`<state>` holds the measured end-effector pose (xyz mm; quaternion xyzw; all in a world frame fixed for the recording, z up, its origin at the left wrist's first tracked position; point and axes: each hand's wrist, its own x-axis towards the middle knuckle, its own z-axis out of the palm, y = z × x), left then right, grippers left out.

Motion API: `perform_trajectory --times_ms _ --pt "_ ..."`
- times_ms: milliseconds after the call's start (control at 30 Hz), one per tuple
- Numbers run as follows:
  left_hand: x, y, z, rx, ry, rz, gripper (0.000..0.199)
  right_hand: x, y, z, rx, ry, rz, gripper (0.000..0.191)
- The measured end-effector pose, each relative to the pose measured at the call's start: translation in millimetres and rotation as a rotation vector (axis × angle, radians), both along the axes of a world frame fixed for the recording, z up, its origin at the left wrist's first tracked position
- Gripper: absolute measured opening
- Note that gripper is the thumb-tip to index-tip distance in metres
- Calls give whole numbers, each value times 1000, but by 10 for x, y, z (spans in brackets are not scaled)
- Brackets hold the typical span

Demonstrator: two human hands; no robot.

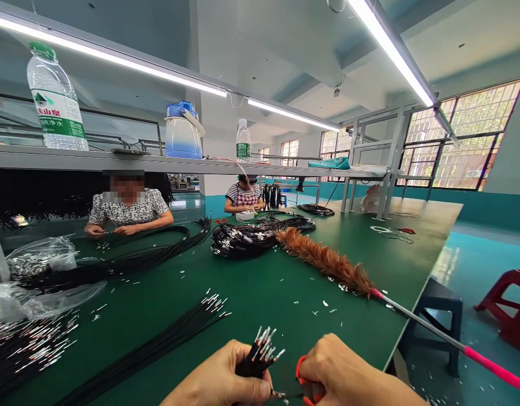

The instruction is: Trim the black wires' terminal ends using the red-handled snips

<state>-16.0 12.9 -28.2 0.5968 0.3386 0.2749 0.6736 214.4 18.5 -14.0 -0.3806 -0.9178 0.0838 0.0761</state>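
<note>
My left hand (226, 375) is closed around a bundle of black cables (253, 361), their silvery, orange-ringed ends pointing up. One cable end sticks out low on the right side of that hand. My right hand (340, 366) grips orange-handled scissors (301, 369), whose blades are close to that low cable end at the bottom of the view. Left of my hands, a second bundle of black cables (170, 338) lies on the green table (348, 321). More cables (35, 344) with bright tips fill the near left corner.
A brown feather duster (327, 259) lies across the right side, its pole (437, 330) past the table edge. Coiled cables (243, 239) sit mid-table. Two people (128, 214) work opposite. Plastic bags (44, 259) lie left; a shelf (158, 160) spans above. Stools (439, 316) stand right.
</note>
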Motion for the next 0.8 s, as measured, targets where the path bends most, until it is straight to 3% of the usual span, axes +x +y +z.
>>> perform_trajectory --times_ms 267,500,800 --pt "-6 -21 13 6 71 -11 8 -25 -34 17 177 -154 -47 22" --pt "10 -31 15 -8 64 9 7 -55 -19 -16 205 -216 11 24" --pt "-13 -30 -1 -10 5 1 10 -76 -63 -112 276 -211 -10 27"
